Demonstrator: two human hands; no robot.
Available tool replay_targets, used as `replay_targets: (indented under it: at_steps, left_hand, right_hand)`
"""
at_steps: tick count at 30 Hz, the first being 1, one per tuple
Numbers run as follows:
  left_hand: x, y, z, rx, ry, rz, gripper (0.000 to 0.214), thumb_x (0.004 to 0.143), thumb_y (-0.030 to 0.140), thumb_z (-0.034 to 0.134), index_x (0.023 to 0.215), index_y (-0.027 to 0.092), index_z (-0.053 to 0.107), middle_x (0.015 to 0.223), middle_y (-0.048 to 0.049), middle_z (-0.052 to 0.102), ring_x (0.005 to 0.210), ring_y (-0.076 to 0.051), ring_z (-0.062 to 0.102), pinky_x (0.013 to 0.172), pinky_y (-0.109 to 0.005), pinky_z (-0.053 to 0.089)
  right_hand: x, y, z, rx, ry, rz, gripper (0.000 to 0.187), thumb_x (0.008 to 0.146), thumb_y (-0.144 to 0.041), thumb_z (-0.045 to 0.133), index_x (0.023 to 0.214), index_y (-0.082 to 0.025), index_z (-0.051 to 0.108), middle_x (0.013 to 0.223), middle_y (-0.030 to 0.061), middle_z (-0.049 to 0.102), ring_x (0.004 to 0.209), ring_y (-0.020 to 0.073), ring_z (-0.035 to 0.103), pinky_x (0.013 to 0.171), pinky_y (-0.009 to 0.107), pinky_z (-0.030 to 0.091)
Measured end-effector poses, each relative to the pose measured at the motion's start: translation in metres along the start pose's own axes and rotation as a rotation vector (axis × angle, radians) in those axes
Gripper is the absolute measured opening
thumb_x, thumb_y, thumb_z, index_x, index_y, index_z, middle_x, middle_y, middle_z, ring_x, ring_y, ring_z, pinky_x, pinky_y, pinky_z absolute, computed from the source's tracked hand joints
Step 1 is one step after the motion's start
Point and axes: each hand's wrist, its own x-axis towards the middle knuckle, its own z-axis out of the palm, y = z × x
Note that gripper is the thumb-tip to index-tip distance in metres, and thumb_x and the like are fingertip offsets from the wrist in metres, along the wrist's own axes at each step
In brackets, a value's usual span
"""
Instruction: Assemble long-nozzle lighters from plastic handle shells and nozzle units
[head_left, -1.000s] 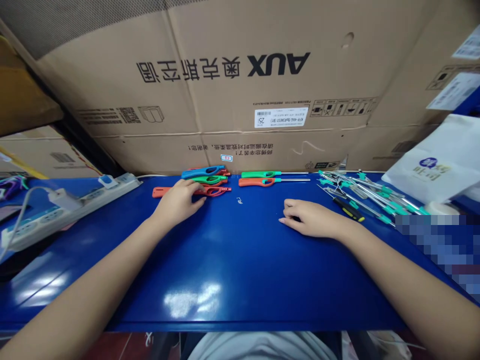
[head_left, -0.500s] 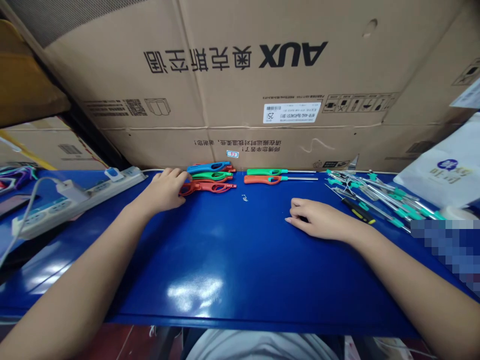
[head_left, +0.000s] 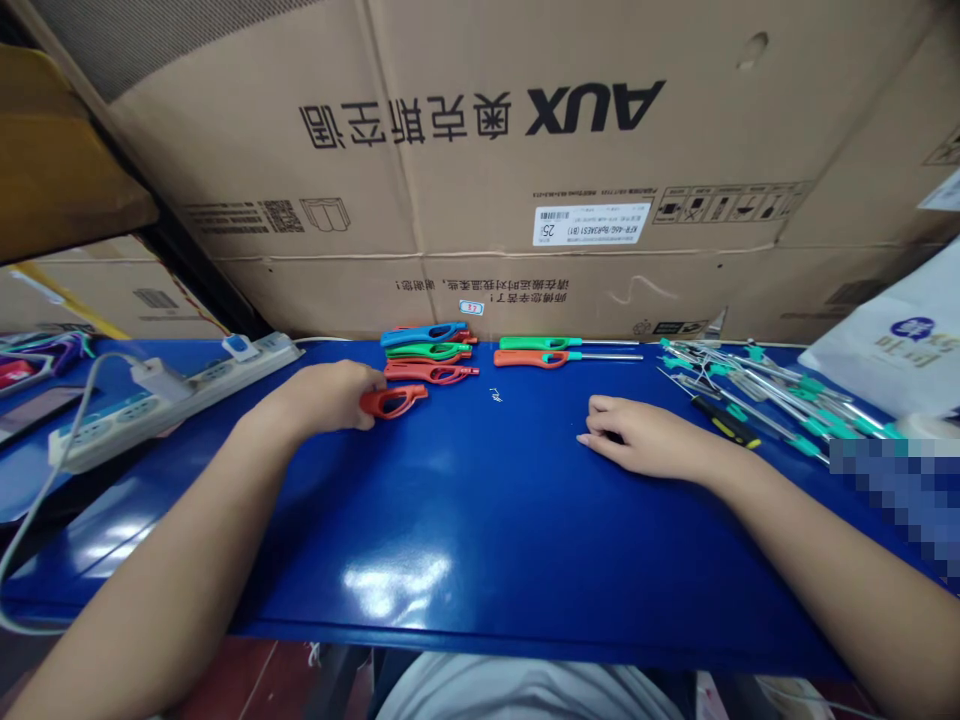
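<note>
My left hand is closed round one end of a red plastic lighter shell on the blue table. Just behind it lies a small stack of blue, green and red lighter shells. My right hand rests on the table to the right, fingers loosely curled, nothing visible in it. Two long-nozzle lighters, one green and one orange, lie side by side at the back centre.
A pile of metal rods with teal tips and a black-and-yellow screwdriver lie at right. A white power strip with a plugged cable sits at left. A large cardboard box walls off the back; a white bag at far right.
My left hand reached to the stack, closed on a red shell and drew it back toward me. My right hand stayed where it was.
</note>
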Motion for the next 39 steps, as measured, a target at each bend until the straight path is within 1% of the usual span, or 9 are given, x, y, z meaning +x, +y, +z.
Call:
replay_targets:
  at_steps: [4, 7, 13, 16, 23, 28, 32, 35, 39]
  left_hand:
    - [-0.018, 0.041, -0.006, 0.035, -0.211, 0.058, 0.016, 0.06, 0.014, 0.066, 0.072, 0.024, 0.066, 0.062, 0.0031, 0.064, 0.049, -0.016, 0.054, 0.049, -0.025, 0.031]
    - [-0.029, 0.074, -0.01, 0.002, -0.284, 0.161, 0.014, 0.063, 0.015, 0.066, 0.073, 0.024, 0.065, 0.073, 0.0018, 0.068, 0.061, -0.017, 0.061, 0.052, -0.026, 0.035]
    - [-0.033, 0.128, 0.024, -0.394, -0.249, 0.559, 0.037, 0.077, 0.018, 0.069, 0.113, 0.026, 0.069, 0.104, -0.0027, 0.069, 0.092, -0.021, 0.066, 0.081, -0.029, 0.051]
    - [-0.028, 0.143, 0.054, -0.523, -0.085, 0.593, 0.051, 0.089, 0.024, 0.066, 0.139, 0.023, 0.058, 0.122, -0.0082, 0.064, 0.111, -0.024, 0.061, 0.1, -0.035, 0.048]
    - [-0.02, 0.149, 0.08, -0.65, 0.07, 0.549, 0.042, 0.092, 0.037, 0.07, 0.129, 0.019, 0.065, 0.112, -0.0088, 0.063, 0.104, -0.023, 0.06, 0.099, -0.038, 0.048]
    - [-0.022, 0.142, 0.069, -0.628, 0.061, 0.548, 0.053, 0.083, 0.024, 0.072, 0.133, 0.016, 0.059, 0.118, -0.0093, 0.062, 0.111, -0.024, 0.059, 0.103, -0.038, 0.048]
    - [-0.02, 0.125, 0.053, -0.541, -0.014, 0.591, 0.053, 0.076, 0.018, 0.073, 0.127, 0.015, 0.06, 0.108, -0.0068, 0.064, 0.102, -0.024, 0.062, 0.093, -0.036, 0.051]
    - [-0.016, 0.118, 0.05, -0.548, -0.062, 0.585, 0.036, 0.084, 0.018, 0.069, 0.12, 0.018, 0.065, 0.108, -0.0062, 0.066, 0.098, -0.021, 0.064, 0.089, -0.034, 0.052]
    - [-0.01, 0.122, 0.063, -0.627, 0.073, 0.527, 0.033, 0.088, 0.025, 0.07, 0.12, 0.018, 0.066, 0.111, -0.0082, 0.068, 0.104, -0.022, 0.064, 0.092, -0.035, 0.052]
  right_hand:
    - [0.0, 0.0, 0.0, -0.001, -0.006, 0.003, 0.043, 0.103, -0.046, 0.042, 0.071, -0.02, 0.052, 0.09, 0.0051, 0.056, 0.07, 0.0162, 0.052, 0.063, 0.031, 0.035]
    - [0.001, -0.003, -0.001, -0.006, -0.008, 0.007, 0.043, 0.103, -0.046, 0.042, 0.07, -0.02, 0.051, 0.09, 0.0051, 0.055, 0.07, 0.0159, 0.052, 0.062, 0.031, 0.035]
    - [0.001, -0.004, -0.001, -0.017, 0.011, 0.005, 0.041, 0.103, -0.043, 0.044, 0.07, -0.02, 0.051, 0.089, 0.0042, 0.055, 0.07, 0.0151, 0.052, 0.063, 0.03, 0.034]
    - [0.0, -0.003, 0.0, -0.018, 0.023, 0.005, 0.04, 0.103, -0.042, 0.045, 0.071, -0.019, 0.052, 0.089, 0.0043, 0.055, 0.07, 0.0151, 0.051, 0.064, 0.03, 0.034]
    - [0.002, -0.004, 0.001, 0.003, 0.044, 0.02, 0.037, 0.102, -0.042, 0.047, 0.075, -0.019, 0.056, 0.09, 0.0045, 0.057, 0.071, 0.0155, 0.052, 0.065, 0.03, 0.037]
    - [-0.003, -0.022, -0.003, 0.164, 0.101, -0.022, 0.027, 0.101, -0.046, 0.052, 0.103, -0.022, 0.062, 0.102, 0.0043, 0.064, 0.09, 0.0184, 0.059, 0.079, 0.03, 0.045]
    - [-0.01, -0.046, -0.006, 0.182, -0.024, -0.112, 0.048, 0.088, -0.058, 0.07, 0.119, -0.024, 0.06, 0.114, 0.0041, 0.064, 0.098, 0.0214, 0.061, 0.08, 0.032, 0.045]
    - [-0.012, -0.059, -0.007, 0.02, -0.047, -0.149, 0.036, 0.09, -0.052, 0.068, 0.108, -0.021, 0.061, 0.104, 0.0044, 0.065, 0.09, 0.0223, 0.061, 0.075, 0.033, 0.043]
    - [-0.012, -0.054, -0.01, -0.036, -0.048, -0.1, 0.024, 0.09, -0.041, 0.068, 0.099, -0.02, 0.059, 0.096, 0.0038, 0.064, 0.08, 0.0206, 0.058, 0.069, 0.032, 0.039]
